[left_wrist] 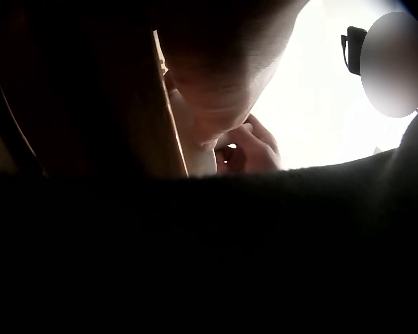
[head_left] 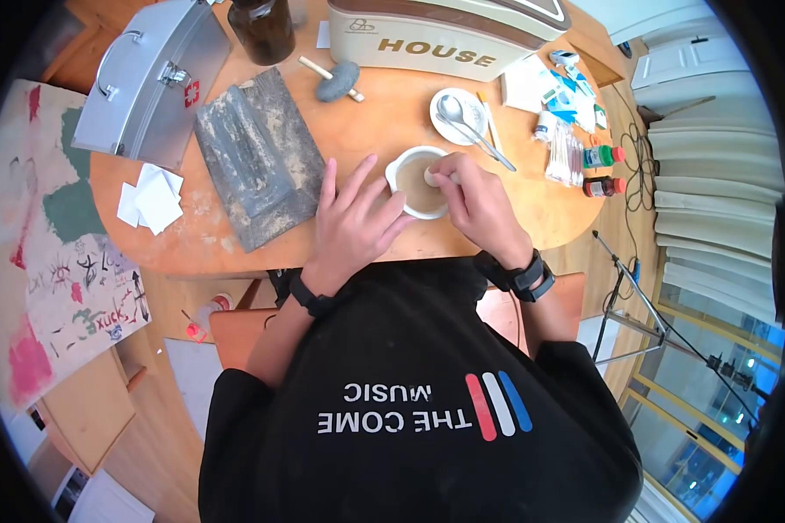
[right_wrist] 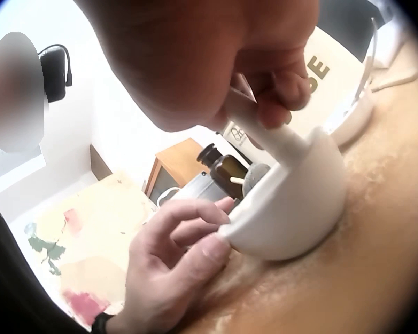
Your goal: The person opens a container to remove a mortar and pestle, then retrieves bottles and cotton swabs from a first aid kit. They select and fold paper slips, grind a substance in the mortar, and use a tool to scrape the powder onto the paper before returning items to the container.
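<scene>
A white mortar (head_left: 395, 179) with greyish-brown liquid inside stands near the table's front edge. My right hand (head_left: 480, 196) pinches the top of a white pestle (right_wrist: 268, 132), whose lower end is down inside the bowl. On the bowl's left side, my left hand (head_left: 358, 218) holds the rim between thumb and index finger, and its other fingers are spread. The left wrist view is mostly dark, with part of a hand (left_wrist: 254, 149) near the pale bowl. To the left of the mortar lies a grey, stained slab (head_left: 262, 166).
Behind the mortar are a saucer (head_left: 445, 131) with a spoon, a grey grinding wheel (head_left: 337, 83) on a rod, and a cream HOUSE box (head_left: 410, 65). A silver case (head_left: 148, 87) and paper slips (head_left: 153, 200) sit left; small bottles (head_left: 602, 157) and cotton swabs (head_left: 565, 157) right.
</scene>
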### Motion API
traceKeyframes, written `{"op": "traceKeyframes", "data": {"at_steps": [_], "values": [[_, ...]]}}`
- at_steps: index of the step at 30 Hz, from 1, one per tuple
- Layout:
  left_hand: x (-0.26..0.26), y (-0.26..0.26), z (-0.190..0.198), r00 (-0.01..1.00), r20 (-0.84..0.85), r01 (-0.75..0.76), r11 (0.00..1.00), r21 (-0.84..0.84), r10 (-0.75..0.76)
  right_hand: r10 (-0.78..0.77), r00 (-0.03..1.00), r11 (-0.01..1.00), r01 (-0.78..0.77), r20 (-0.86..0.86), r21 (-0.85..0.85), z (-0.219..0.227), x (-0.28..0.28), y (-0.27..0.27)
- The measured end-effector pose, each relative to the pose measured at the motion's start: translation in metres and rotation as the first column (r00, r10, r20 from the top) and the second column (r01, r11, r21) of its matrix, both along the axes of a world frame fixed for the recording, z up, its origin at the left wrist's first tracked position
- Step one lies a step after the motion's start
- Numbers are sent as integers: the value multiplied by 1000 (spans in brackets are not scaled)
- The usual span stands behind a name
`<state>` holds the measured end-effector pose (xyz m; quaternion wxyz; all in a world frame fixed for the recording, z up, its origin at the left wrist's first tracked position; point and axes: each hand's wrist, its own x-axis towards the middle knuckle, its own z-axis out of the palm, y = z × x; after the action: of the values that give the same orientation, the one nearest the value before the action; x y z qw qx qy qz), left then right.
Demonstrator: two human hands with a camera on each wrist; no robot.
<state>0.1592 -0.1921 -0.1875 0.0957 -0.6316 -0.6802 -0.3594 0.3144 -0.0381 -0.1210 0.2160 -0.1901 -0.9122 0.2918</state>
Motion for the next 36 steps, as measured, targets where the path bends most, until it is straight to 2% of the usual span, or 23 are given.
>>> {"op": "traceKeyframes", "data": {"at_steps": [1,4,7,10,14,15,18,19,22,23,26,29,32,35,36], "values": [[0,0,-1,1000,1,2,1000,2,-2,21,1000,999,-21,9,36,-4,-2,2],[1,0,-2,1000,-4,2,1000,-4,-2,-28,999,999,27,-47,-20,-14,-10,0],[-1,0,1,1000,-11,2,1000,-8,-2,-44,978,999,41,-203,-18,-4,-18,-5],[-1,0,-1,999,-30,-11,1000,-7,11,2,999,1000,-2,-51,7,-11,-18,-5],[-1,3,-3,999,-36,-21,1000,17,21,-91,995,982,82,-47,-173,-5,-8,-10],[-1,2,-4,999,-39,-15,1000,14,16,-56,997,982,44,-58,-183,-5,-6,-7],[0,2,-5,999,-43,-15,1000,-2,14,-165,974,974,135,-157,-184,-3,1,-8],[0,3,-5,999,-49,-20,1000,-3,20,-102,991,983,88,-80,-161,-5,2,-9],[1,4,-7,998,-53,-27,1000,9,28,-108,990,977,89,-92,-195,-5,5,-6],[1,5,-6,999,-46,-28,1000,11,28,-161,980,971,136,-119,-197,-3,4,-8],[0,2,-5,998,-47,-28,1000,-2,28,-80,996,976,69,-45,-206,-10,2,-8],[1,3,-4,999,-40,-30,1000,-9,30,-201,975,957,176,-92,-229,2,2,-11],[-1,2,-3,1000,-21,-25,999,-34,24,-80,997,971,78,0,-227,-2,3,-17],[-1,3,-2,1000,-1,-14,999,-45,14,-263,964,916,233,-51,-326,11,3,-21],[-2,2,-2,1000,1,-10,999,-47,10,-209,977,941,191,-34,-280,8,1,-25]]}}
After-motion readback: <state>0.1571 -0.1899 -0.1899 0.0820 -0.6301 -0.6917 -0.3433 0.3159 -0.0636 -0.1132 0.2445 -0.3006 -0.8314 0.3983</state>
